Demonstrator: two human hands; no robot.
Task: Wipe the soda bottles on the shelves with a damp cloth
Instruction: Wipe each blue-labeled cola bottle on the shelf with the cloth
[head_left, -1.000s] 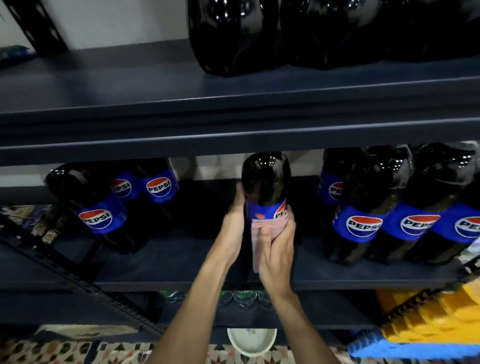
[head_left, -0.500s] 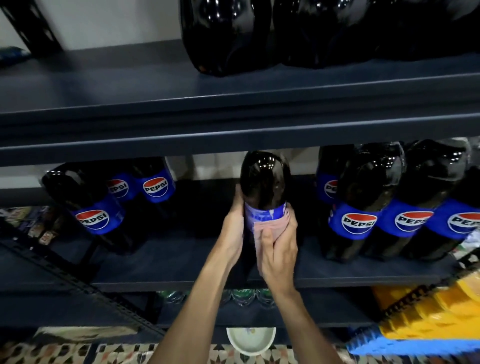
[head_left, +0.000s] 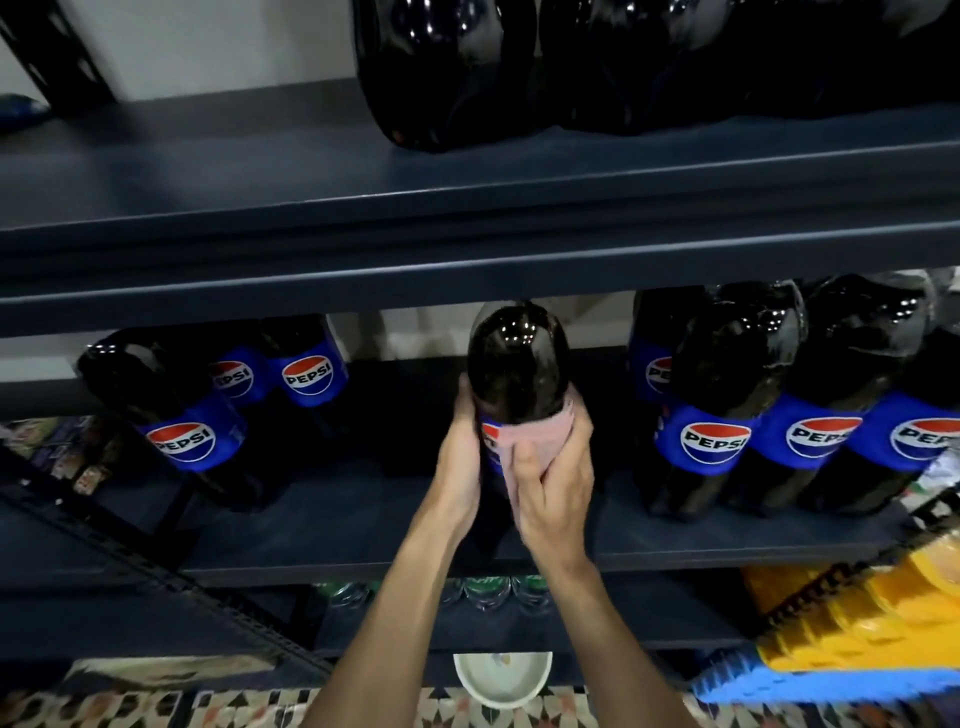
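- A dark soda bottle (head_left: 517, 364) with a blue label is standing at the centre of the frame, on the front part of the middle shelf (head_left: 337, 535), well apart from the bottles on either side.
- A pink cloth (head_left: 535, 441) is lying against the bottle's label band, just under its rounded shoulder, covering most of the label.
- The right hand (head_left: 556, 493) is grasping the cloth, its fingers curling over the fabric and pressing it onto the bottle's right side.
- The left hand (head_left: 460, 467) is gripping the bottle's left flank, thumb pointing up along the dark plastic.
- Left-side Pepsi bottles (head_left: 171, 410) are crowding the left of the shelf; right-side Pepsi bottles (head_left: 727, 405) are standing in a row at the right.
- An upper shelf (head_left: 260, 208) is running across the top of the frame, carrying large dark bottles (head_left: 447, 67).
- A white bowl (head_left: 503, 678) is sitting at the bottom centre, between the forearms, on a patterned floor (head_left: 130, 706).
- Yellow and blue packs (head_left: 857, 623) are filling the lower right corner, blurred.
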